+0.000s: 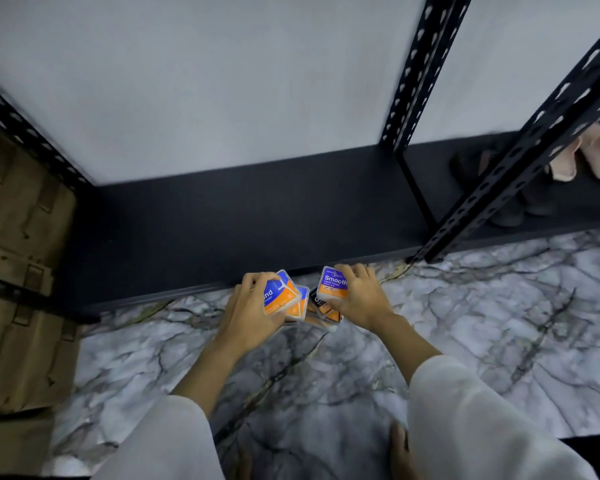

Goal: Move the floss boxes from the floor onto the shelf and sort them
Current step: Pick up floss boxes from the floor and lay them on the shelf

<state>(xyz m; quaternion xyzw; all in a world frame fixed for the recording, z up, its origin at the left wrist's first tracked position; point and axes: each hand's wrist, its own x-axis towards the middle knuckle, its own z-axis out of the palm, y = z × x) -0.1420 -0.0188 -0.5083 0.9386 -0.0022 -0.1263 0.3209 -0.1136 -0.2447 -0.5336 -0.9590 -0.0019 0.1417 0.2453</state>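
Observation:
My left hand point(248, 311) grips a blue and orange floss box point(279, 296), with a second like box point(300, 304) right behind it. My right hand point(359, 294) holds a purple and orange floss box point(333, 287) marked "Smooth". Under and between the hands a few more floss boxes point(323, 315) lie piled on the marble floor point(326, 375). All of this is just in front of the bottom black shelf point(257, 209), whose board is bare in this bay.
Black perforated uprights point(499, 181) stand at the right of the bay. Beyond them pink slippers point(589, 154) and dark shoes point(520, 209) sit on the neighbouring shelf. Cardboard boxes point(18, 271) stand at the left. My bare foot point(399, 448) is at the bottom.

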